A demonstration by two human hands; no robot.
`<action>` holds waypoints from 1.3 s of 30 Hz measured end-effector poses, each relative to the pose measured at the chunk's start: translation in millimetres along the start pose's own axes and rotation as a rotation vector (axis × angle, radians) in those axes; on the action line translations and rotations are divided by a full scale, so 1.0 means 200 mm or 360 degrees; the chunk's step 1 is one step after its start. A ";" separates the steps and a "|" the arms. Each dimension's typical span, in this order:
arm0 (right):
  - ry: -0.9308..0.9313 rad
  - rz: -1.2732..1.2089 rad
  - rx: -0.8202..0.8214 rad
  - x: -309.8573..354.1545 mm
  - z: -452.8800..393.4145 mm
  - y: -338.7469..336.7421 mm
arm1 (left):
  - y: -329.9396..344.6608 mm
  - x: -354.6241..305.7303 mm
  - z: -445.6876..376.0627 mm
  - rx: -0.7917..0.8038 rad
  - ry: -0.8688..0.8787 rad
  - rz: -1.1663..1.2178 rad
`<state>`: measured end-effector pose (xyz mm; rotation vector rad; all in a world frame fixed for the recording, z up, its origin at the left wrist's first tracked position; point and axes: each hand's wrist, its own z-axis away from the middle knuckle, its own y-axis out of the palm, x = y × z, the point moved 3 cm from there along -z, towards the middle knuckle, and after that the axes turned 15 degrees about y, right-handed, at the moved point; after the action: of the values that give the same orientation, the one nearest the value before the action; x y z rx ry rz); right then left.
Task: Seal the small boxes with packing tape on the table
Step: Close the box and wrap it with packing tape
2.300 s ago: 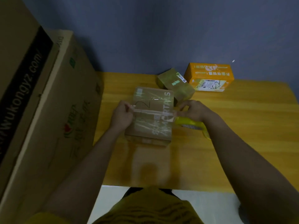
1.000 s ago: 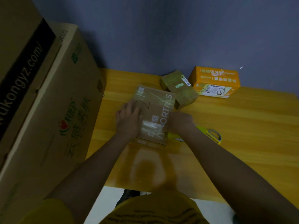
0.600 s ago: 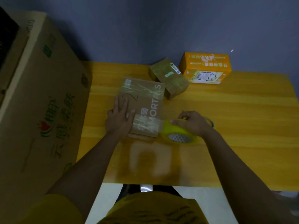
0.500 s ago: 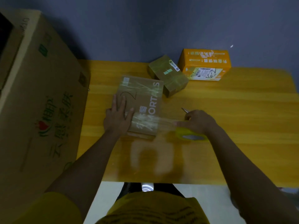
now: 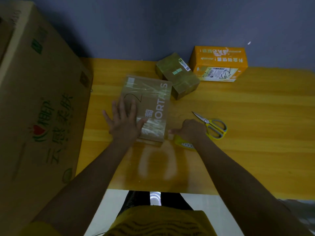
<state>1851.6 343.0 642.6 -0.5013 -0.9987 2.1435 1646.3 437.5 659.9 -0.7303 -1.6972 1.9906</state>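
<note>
- Large brown cardboard carton [image 5: 39, 106] with red and green print, standing at the table's left edge.
- Yellow-handled metal scissors [image 5: 212, 126] lying flat on the yellow wooden table [image 5: 255, 133].
- Blue-grey wall [image 5: 153, 26] behind.

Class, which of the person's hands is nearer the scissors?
Right. The right hand sits just beside the scissors, gripping the tape roll; the left hand lies flat on the box, farther off.

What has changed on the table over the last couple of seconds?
The right hand has pulled the tape roll off the brown box, down to the table on the box's right side. The left hand let go of the tape end and now presses flat on the box. The scissors and the two far boxes stayed put.
</note>
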 end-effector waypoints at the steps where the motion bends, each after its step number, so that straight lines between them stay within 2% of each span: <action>1: 0.0001 -0.0039 0.0000 0.01 0.00 0.01 | 0.00 -0.07 0.01 -0.0012 0.0018 -0.0013; 5: -0.0033 -0.0024 -0.0061 0.00 0.02 0.01 | 0.08 -0.24 0.02 0.0498 -0.0227 0.0450; 12: -0.0072 -0.0042 -0.0062 -0.04 0.03 -0.02 | -0.04 -0.35 -0.06 0.0677 -0.0358 0.0363; 16: -0.0086 -0.0296 -0.0009 -0.16 0.05 -0.07 | -0.11 -0.31 -0.06 0.0646 -0.0333 0.0402; 20: -0.0276 -0.0544 -0.0043 -0.22 0.12 -0.19 | -0.17 -0.23 -0.04 0.0645 -0.0340 0.0599; 24: -0.0522 -0.0773 -0.0164 -0.15 0.27 -0.45 | -0.22 -0.05 0.02 0.0525 -0.0231 0.1286; 26: -0.0681 -0.0672 -0.0180 -0.05 0.36 -0.58 | -0.23 0.00 0.08 0.0396 -0.0136 0.1660; 28: -0.0786 -0.0516 -0.0185 0.08 0.42 -0.65 | -0.23 0.05 0.15 0.0282 -0.0144 0.1848; 30: -0.0834 -0.0390 -0.0219 0.22 0.48 -0.68 | -0.24 0.09 0.20 0.0103 -0.0042 0.1713; 33: -0.0888 -0.0383 -0.0259 0.37 0.56 -0.70 | -0.29 0.15 0.22 -0.0116 0.0284 0.1107; 35: -0.0923 -0.0472 -0.0234 0.41 0.58 -0.69 | -0.26 0.17 0.23 -0.0089 0.0371 0.0968; 39: -0.0816 -0.0851 0.0105 0.31 0.61 -0.62 | -0.23 0.21 0.22 0.0186 0.0337 0.1203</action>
<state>1791.4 384.2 813.2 0.3436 -1.1649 1.8270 1584.5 437.1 706.0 -1.6531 -1.2620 2.3304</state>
